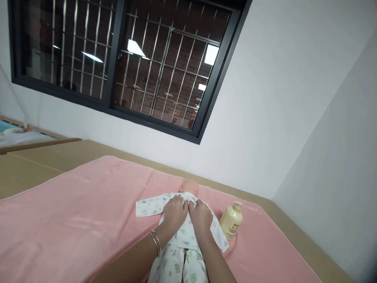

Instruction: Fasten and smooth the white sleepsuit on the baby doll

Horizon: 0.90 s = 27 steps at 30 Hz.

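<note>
- Shirt (185, 231), white, patterned: worn by the doll (190, 187), head at twelve o'clock.
- Left hand (176, 212): curled on the shirt's chest; whether it pinched could not be made out.
- Right hand (201, 217): just beside, pinching shirt cloth.
- Trousers (172, 261): at six o'clock.
- Bottle (232, 221), yellow: at three o'clock.
- Blanket (88, 208), pink: lay underneath.

Indoor room of unclear kind, white walls (273, 90), dark-framed window (109, 59) with metal bars (161, 71), pink cloth (88, 204) over tan surface (35, 169)
</note>
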Available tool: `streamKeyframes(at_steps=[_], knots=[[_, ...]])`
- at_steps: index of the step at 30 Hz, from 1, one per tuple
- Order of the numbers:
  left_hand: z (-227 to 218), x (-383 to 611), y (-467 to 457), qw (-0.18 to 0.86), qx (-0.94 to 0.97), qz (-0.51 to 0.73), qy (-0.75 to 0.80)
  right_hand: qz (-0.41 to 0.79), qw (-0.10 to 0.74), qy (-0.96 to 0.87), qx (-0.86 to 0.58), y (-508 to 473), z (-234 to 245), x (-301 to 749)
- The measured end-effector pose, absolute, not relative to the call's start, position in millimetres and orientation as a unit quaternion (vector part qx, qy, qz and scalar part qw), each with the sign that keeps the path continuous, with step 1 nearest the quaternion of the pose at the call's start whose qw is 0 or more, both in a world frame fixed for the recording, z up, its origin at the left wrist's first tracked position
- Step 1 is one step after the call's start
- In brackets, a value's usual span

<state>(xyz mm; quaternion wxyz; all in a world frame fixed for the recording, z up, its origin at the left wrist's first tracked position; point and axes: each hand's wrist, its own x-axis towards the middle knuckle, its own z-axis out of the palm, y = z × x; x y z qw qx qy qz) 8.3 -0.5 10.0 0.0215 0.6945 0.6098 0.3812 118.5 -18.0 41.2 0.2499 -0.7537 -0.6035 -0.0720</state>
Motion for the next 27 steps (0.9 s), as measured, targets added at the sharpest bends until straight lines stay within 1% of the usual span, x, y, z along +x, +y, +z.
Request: streamKeyframes(at_steps=[3, 6, 9, 14, 18, 24, 27], knots=[[6, 7, 5, 0.02, 0.7, 0.389, 0.599, -0.072, 0.265, -0.612, -0.742, -17, 41, 120], [3, 6, 11, 0.028, 0.714, 0.385, 0.585, -0.071, 0.242, -0.638, -0.727, -15, 41, 121], [0, 6, 15, 0.044, 0.718, 0.381, 0.58, -0.042, 0.215, -0.652, -0.726, -9, 39, 124], [-1, 7, 18, 0.054, 0.717, 0.384, 0.579, 0.006, 0.205, -0.662, -0.721, 0, 33, 130], [0, 6, 16, 0.052, 0.715, 0.385, 0.581, -0.003, 0.209, -0.658, -0.723, -4, 35, 128], [-2, 8, 16, 0.047, 0.702, 0.404, 0.585, -0.052, 0.201, -0.64, -0.74, -11, 37, 123], [-2, 7, 20, 0.044, 0.703, 0.407, 0.582, -0.043, 0.195, -0.647, -0.736, -5, 35, 127]])
